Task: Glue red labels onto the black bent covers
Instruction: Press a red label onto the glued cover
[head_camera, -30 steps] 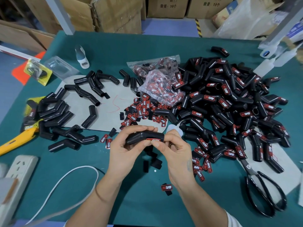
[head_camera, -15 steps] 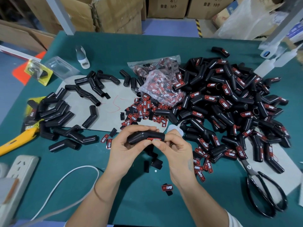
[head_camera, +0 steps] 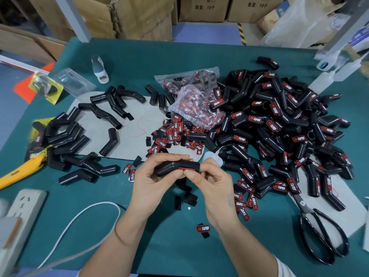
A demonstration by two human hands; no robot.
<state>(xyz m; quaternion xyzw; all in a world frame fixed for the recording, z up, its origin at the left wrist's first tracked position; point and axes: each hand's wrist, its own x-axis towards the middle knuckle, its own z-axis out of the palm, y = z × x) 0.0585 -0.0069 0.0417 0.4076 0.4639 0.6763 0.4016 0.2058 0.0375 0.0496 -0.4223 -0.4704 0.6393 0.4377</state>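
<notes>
Head view: green table, cardboard boxes behind; both grips pinching black cover.

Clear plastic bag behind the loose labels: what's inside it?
The clear plastic bag holds more red-and-black labels, packed in a heap. Crinkled film blurs them, so their count and what lies at the bottom cannot be seen.

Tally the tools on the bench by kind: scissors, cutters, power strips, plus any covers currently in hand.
Scissors: 1
Yellow cutter: 1
Power strip: 1
Black bent cover in hand: 1, gripped by the left hand and pinched by the right hand
Total: 4
</notes>
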